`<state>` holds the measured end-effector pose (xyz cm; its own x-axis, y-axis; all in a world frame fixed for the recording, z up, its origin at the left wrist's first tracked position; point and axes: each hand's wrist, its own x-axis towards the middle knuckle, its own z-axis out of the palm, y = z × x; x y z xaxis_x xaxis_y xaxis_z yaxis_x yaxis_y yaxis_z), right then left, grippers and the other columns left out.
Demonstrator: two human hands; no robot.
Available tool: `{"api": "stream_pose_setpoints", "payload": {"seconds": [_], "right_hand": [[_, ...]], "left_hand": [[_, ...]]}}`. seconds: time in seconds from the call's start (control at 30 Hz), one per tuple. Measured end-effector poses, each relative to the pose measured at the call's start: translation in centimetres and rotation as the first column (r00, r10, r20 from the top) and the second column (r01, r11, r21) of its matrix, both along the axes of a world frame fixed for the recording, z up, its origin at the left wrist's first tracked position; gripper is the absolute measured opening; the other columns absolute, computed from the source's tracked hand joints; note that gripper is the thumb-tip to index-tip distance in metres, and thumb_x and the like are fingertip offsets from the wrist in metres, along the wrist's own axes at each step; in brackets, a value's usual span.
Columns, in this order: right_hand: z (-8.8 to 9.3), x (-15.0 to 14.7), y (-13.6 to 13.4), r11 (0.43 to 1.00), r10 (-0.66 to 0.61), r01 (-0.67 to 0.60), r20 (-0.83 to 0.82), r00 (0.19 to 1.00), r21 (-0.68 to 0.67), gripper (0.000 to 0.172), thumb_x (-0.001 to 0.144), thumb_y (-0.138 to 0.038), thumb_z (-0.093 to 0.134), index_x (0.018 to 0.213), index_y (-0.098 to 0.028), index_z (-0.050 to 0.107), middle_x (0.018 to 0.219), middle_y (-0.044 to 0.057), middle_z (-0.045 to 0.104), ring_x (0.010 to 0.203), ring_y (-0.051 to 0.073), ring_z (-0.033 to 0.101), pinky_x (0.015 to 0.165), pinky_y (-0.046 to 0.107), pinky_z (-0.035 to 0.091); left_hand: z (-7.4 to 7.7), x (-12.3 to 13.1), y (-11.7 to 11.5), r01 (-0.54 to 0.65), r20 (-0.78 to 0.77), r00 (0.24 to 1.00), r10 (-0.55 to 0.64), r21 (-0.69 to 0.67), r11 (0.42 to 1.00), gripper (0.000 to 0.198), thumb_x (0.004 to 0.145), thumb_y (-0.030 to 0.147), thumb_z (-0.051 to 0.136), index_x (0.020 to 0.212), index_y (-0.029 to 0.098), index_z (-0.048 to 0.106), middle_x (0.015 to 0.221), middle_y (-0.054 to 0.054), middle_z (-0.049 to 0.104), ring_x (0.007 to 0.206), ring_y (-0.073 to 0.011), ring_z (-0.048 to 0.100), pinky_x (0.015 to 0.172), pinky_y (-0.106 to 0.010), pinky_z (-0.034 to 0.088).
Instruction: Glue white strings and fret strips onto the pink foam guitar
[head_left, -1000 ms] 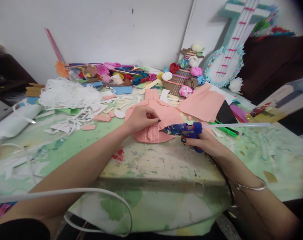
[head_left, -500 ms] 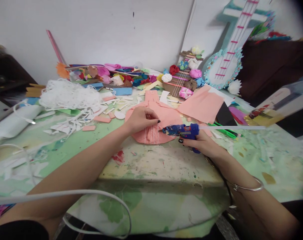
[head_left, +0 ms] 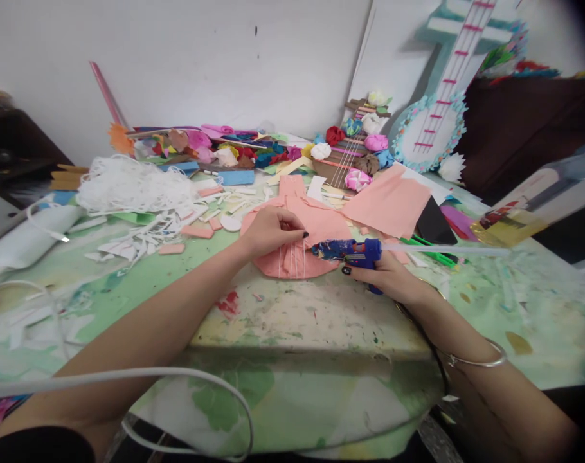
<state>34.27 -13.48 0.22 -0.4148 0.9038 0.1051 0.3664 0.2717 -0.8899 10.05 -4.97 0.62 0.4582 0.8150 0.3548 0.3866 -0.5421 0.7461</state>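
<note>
The blue glue gun (head_left: 350, 251) has edged left. The right hand (head_left: 393, 280) grips it, nozzle at the salmon guitar-shaped cutout (head_left: 321, 225), white-stringed, which the left hand (head_left: 268, 231) clamps down mid-tabletop.

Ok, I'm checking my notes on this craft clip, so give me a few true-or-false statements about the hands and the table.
1. The right hand holds a blue glue gun. True.
2. The left hand rests on the pink foam piece. True.
3. The blue glue gun's nozzle points away from the pink foam piece. False: it points left, at that piece's edge beside the left hand.
4. The left hand grips a pair of scissors. False: it holds no tool; its fingers lie on the pink foam piece.
5. A heap of white strips lies on the left part of the table. True.
</note>
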Motion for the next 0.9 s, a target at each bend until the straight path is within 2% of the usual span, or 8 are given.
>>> {"api": "stream_pose_setpoints", "payload": {"seconds": [0.1,0.2,0.3,0.47,0.6,0.77,0.9], "right_hand": [[-0.26,0.17,0.15,1.0,0.028,-0.028,-0.024,0.999,-0.003,0.037,0.082,-0.034,0.063,0.116,-0.02,0.064,0.107,0.004,0.068,0.095,0.023,0.061,0.077,0.031,0.049],[-0.54,0.41,0.3,0.998,0.045,-0.046,-0.044,0.998,-0.038,0.041,0.081,-0.038,0.065,0.118,-0.021,0.064,0.121,0.005,0.066,0.112,0.027,0.058,0.095,0.038,0.045],[-0.73,0.68,0.36,0.996,0.051,-0.054,-0.046,0.998,-0.067,0.043,0.079,-0.038,0.067,0.119,-0.022,0.064,0.125,0.005,0.064,0.116,0.028,0.056,0.101,0.04,0.041],[-0.91,0.92,0.33,0.997,0.015,-0.016,-0.025,1.0,-0.074,0.041,0.076,-0.038,0.069,0.113,-0.021,0.067,0.114,0.004,0.069,0.105,0.027,0.06,0.093,0.038,0.047],[-0.74,0.75,0.16,0.997,-0.042,0.039,-0.043,0.998,-0.067,0.036,0.073,-0.036,0.07,0.106,-0.02,0.069,0.099,0.004,0.071,0.086,0.022,0.062,0.078,0.032,0.05],[-0.35,0.66,-0.12,0.993,-0.073,0.067,-0.054,0.996,-0.094,0.034,0.073,-0.032,0.068,0.104,-0.019,0.068,0.076,0.0,0.064,0.061,0.013,0.052,0.055,0.024,0.042],[-0.51,0.86,-0.1,0.995,-0.037,0.036,-0.008,0.999,-0.097,0.034,0.076,-0.036,0.067,0.106,-0.021,0.067,0.07,-0.001,0.057,0.058,0.012,0.045,0.052,0.023,0.037]], "left_hand": [[0.04,-0.01,-0.07,0.003,0.005,1.0,-0.003,0.002,1.0,0.007,0.07,0.021,0.068,0.069,0.015,0.072,0.07,-0.003,0.072,0.059,-0.01,0.061,0.054,-0.019,0.046],[0.08,-0.04,-0.09,0.005,0.011,1.0,-0.005,-0.003,1.0,0.007,0.07,0.021,0.068,0.069,0.015,0.072,0.07,-0.003,0.072,0.058,-0.0101,0.061,0.053,-0.019,0.047],[0.1,-0.05,-0.08,0.007,0.014,1.0,-0.007,-0.012,1.0,0.008,0.07,0.021,0.068,0.07,0.015,0.072,0.07,-0.004,0.072,0.059,-0.0104,0.062,0.053,-0.019,0.047],[0.13,0.02,-0.1,0.004,0.006,1.0,-0.004,-0.016,1.0,0.007,0.07,0.02,0.068,0.069,0.014,0.072,0.069,-0.004,0.072,0.057,-0.0097,0.061,0.053,-0.019,0.046],[0.11,-0.01,-0.07,0.001,0.004,1.0,-0.001,-0.01,1.0,0.007,0.07,0.02,0.068,0.069,0.014,0.072,0.07,-0.004,0.072,0.058,-0.0095,0.06,0.054,-0.019,0.046],[0.11,-0.04,-0.05,0.006,0.003,1.0,-0.006,-0.004,1.0,0.007,0.07,0.021,0.068,0.069,0.015,0.072,0.07,-0.004,0.072,0.057,-0.0097,0.06,0.054,-0.019,0.047],[0.11,-0.01,-0.08,0.005,-0.003,1.0,-0.005,0.002,1.0,0.008,0.07,0.021,0.068,0.07,0.015,0.073,0.071,-0.004,0.072,0.057,-0.0097,0.06,0.055,-0.019,0.047]]}}
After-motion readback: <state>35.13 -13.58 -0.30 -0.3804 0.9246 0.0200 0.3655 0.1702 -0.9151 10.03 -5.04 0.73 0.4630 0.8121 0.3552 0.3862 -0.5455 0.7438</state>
